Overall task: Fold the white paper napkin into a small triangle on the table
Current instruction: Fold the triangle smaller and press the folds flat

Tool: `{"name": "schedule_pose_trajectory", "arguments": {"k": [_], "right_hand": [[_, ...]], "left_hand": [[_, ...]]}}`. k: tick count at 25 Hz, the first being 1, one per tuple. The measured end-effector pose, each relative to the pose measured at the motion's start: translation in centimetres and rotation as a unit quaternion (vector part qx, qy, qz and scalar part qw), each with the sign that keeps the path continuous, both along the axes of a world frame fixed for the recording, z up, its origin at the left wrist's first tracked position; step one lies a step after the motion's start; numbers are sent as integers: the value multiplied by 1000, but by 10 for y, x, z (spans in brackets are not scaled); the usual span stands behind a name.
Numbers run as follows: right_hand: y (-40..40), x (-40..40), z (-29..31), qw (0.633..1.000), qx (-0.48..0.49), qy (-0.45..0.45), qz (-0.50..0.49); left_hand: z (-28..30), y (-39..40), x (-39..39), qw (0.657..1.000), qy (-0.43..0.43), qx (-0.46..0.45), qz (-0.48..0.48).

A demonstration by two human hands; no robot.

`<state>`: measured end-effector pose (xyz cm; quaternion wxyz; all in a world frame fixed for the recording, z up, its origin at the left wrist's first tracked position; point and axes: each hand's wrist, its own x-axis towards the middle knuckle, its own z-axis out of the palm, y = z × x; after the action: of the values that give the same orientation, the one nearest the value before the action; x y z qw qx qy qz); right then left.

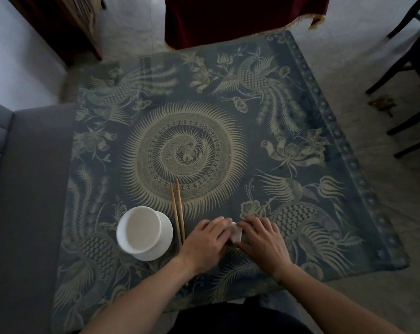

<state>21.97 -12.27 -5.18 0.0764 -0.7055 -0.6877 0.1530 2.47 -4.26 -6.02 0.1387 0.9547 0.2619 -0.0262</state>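
A white bowl (139, 229) sits on a saucer (155, 247) at the near left of the patterned surface (324, 165); chopsticks (178, 208) lie just right of it; the left hand (205, 242) and right hand (262, 239) press flat, fingers together, on the napkin (236, 233), mostly hidden between them.

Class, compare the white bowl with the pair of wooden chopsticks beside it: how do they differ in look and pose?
The white ceramic bowl is round and wide; the pair of tan wooden chopsticks is thin and straight. The bowl sits on a white saucer; the chopsticks lie flat on the patterned blue tablecloth. The bowl is fully visible; the left hand covers the chopsticks' near part. Both lie left of the hands.
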Motion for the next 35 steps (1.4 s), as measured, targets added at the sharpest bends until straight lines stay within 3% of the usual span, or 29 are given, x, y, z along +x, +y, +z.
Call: {"name": "schedule_pose_trajectory", "arguments": {"k": [8, 17, 22, 31, 35], "right_hand": [[-25, 6, -7, 985, -60, -95, 133], [-32, 20, -8, 972, -103, -102, 184], [-26, 28, -4, 967, -92, -101, 217], [-19, 33, 5, 963, -90, -105, 233], [-18, 34, 2, 960, -85, -102, 246]], "left_hand": [[2, -3, -8, 994, 95, -13, -61], [-1, -6, -10, 985, 158, -24, -71], [3, -4, -9, 981, 172, -20, -85], [9, -5, -15, 981, 191, -20, -8], [8, -8, -8, 983, 177, -24, -52]]}}
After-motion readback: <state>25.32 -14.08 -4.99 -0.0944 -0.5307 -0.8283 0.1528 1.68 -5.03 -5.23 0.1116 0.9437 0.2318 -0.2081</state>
